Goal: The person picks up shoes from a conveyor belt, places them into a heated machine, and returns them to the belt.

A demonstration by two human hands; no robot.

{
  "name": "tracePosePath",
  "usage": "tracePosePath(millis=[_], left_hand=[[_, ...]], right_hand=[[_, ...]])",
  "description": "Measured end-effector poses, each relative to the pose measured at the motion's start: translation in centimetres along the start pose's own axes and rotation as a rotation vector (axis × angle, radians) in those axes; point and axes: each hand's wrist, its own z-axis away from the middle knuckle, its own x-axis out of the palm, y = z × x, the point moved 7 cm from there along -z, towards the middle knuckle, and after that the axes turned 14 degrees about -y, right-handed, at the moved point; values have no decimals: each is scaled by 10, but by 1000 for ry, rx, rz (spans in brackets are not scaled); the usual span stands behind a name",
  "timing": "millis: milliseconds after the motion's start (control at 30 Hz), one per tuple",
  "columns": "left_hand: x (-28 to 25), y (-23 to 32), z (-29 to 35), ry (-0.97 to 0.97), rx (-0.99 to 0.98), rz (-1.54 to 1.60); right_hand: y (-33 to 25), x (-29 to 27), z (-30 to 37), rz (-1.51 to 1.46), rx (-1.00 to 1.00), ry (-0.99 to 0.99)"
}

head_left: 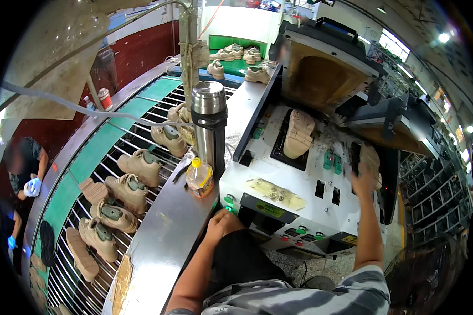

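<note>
Two padded wells sit in the white-topped shoe press (312,197). A beige shoe (299,134) lies sole up in its left well, under a raised lid (326,68). At the right well, my right hand (363,181) is on another beige shoe (370,157), fingers along its near end and slightly blurred. Its lid (394,126) is also up. My left hand (223,224) is curled at the front left corner of the press, with a fingertip at a lit green button (228,209). Nothing shows inside that hand.
Left of me a roller conveyor (157,181) carries several beige shoes (127,191). A steel thermos (209,121) and a yellow-capped bottle (198,178) stand on its metal ledge (165,236). Across it is a person with gloved hands (32,186). Racks (431,194) stand at right.
</note>
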Motion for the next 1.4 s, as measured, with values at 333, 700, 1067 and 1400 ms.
tracePosePath(millis=[333, 700, 1067, 1400], left_hand=[[-80, -48, 248, 337, -246, 17], [-39, 11, 241, 239, 45, 115], [9, 144, 238, -55, 621, 354], [-170, 2, 671, 1566, 943, 633]], right_hand=[[193, 61, -114, -397, 401, -547], [125, 8, 78, -260, 132, 447], [-291, 45, 301, -1102, -1069, -747], [-712, 160, 612, -809, -1143, -1987]])
